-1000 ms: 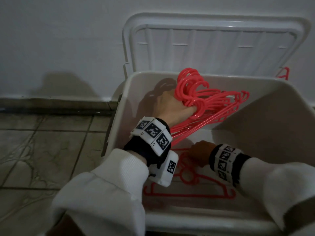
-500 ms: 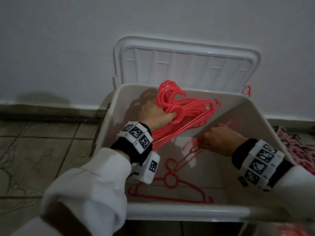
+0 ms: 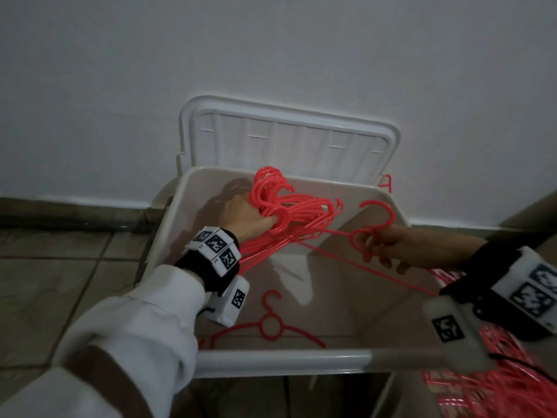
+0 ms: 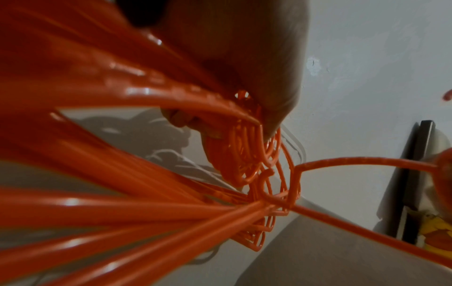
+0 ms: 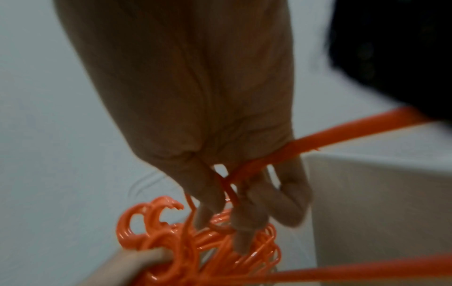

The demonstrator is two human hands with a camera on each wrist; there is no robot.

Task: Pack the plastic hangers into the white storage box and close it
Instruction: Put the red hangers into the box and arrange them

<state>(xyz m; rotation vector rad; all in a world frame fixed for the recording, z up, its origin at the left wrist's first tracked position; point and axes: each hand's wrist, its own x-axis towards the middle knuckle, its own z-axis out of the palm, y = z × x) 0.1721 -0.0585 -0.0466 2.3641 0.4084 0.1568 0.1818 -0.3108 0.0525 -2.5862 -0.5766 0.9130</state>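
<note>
Left hand [image 3: 247,218]: grips hanger bundle [image 3: 289,206] inside white storage box [image 3: 283,360].
Right hand [image 3: 391,248]: has lifted one hanger [image 3: 373,224] from the box floor; pinches it, joining bundle.

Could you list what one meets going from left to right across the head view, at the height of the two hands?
Tiled floor → left hand → bundle of red hangers → single red hanger → right hand.

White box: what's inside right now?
On the white storage box floor lies one red hanger. The left hand holds a hanger bundle over it. The sleeve hides the near-left corner.
</note>
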